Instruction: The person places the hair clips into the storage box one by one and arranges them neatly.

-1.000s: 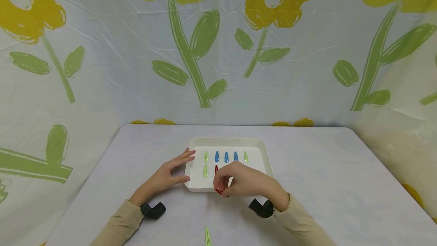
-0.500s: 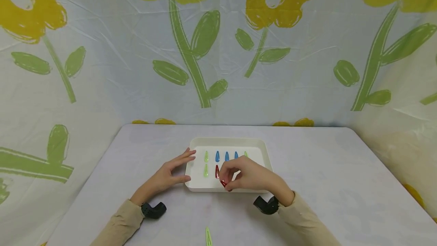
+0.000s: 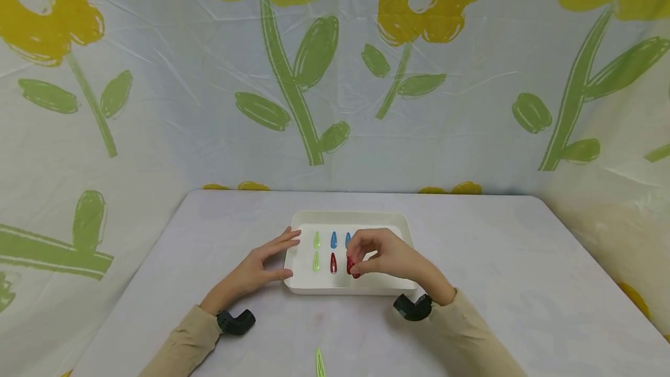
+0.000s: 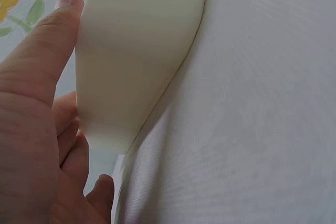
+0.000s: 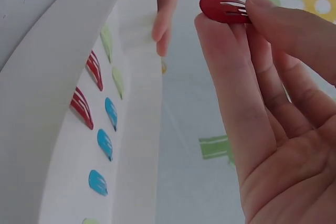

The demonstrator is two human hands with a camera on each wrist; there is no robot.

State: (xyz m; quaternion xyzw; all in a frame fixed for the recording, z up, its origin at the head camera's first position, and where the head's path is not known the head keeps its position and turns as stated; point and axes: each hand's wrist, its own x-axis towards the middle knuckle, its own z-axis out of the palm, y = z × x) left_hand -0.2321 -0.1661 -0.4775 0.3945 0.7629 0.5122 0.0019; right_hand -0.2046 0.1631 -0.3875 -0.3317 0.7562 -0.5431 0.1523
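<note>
My right hand [image 3: 387,255] pinches a red snap hair clip [image 5: 223,10] between thumb and fingertips, over the white tray [image 3: 314,291]. In the tray lie two red hair clips [image 5: 94,69], several blue hair clips [image 5: 104,144] and several light green hair clips [image 3: 316,261], set out in two rows. The right hand covers part of both rows in the head view. My left hand [image 3: 262,263] rests at the tray's left side, fingers extended along the rim and thumb [image 4: 65,19] against the outer wall in the left wrist view.
Another light green hair clip [image 3: 320,363] lies on the white table [image 3: 471,237] near its front edge, outside the tray. A flower-printed cloth [image 3: 209,74] hangs behind the table and along its sides. Black wrist cameras [image 3: 235,323] sit on both forearms.
From the tray's front edge, my right hand has moved right and farther in, carrying the red hair clip. The left hand stays at the tray's left side.
</note>
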